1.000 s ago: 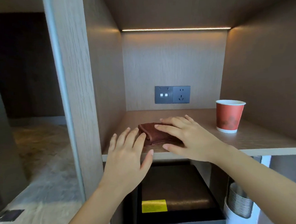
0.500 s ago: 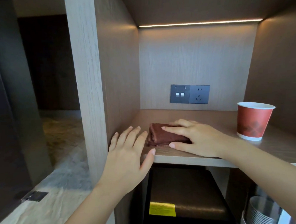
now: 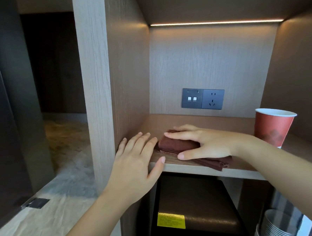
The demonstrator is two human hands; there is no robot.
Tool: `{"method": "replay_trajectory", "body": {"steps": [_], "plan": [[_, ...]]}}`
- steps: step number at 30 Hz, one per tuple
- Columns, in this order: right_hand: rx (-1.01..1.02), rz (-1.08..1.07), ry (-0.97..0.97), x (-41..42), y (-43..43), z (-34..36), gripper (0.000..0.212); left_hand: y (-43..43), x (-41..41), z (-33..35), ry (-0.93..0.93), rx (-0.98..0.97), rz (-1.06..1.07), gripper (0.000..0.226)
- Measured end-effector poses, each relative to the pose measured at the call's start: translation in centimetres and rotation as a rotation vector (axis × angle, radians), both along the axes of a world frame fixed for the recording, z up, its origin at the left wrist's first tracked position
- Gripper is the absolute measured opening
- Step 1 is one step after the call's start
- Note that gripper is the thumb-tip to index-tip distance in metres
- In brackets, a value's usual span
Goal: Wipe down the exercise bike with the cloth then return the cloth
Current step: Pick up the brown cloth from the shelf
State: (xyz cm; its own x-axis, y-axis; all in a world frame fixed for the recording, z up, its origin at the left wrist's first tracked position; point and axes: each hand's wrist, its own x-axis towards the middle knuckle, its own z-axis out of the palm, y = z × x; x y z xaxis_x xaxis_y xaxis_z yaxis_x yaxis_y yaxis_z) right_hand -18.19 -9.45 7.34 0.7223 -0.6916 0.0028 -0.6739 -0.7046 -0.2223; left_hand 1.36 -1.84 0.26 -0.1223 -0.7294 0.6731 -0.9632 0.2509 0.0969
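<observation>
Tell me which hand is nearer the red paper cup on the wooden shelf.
Right. The right hand lies on the folded brown cloth, left of the red paper cup; the left hand is farther left at the shelf's edge.

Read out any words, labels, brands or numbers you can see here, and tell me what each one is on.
Nothing can be read clearly.
Yellow sticker on the black appliance under the shelf: lines of print, too small and blurred to read.
Red paper cup: a faint darker pattern, no legible words.
Grey socket panel: no text visible.
</observation>
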Motion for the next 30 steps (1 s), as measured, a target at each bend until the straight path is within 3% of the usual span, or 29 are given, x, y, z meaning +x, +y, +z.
{"method": "replay_trajectory", "body": {"steps": [5,12,22,30], "plan": [[-0.082,-0.024,-0.017,0.1,0.5,-1.0,0.055,0.0,0.0,0.0,-0.019,-0.019,-0.001,0.056],[-0.041,-0.034,0.046,1.4,1.1,-0.2,0.065,-0.2,0.1,-0.4,-0.024,-0.046,-0.006,0.053],[-0.117,0.099,-0.051,0.7,1.5,-0.8,0.043,0.5,0.1,-0.9,0.011,-0.067,0.005,0.052],[-0.259,0.182,-0.054,0.3,3.0,-1.0,0.048,1.5,0.2,-2.0,0.019,-0.134,0.029,0.042]]}}
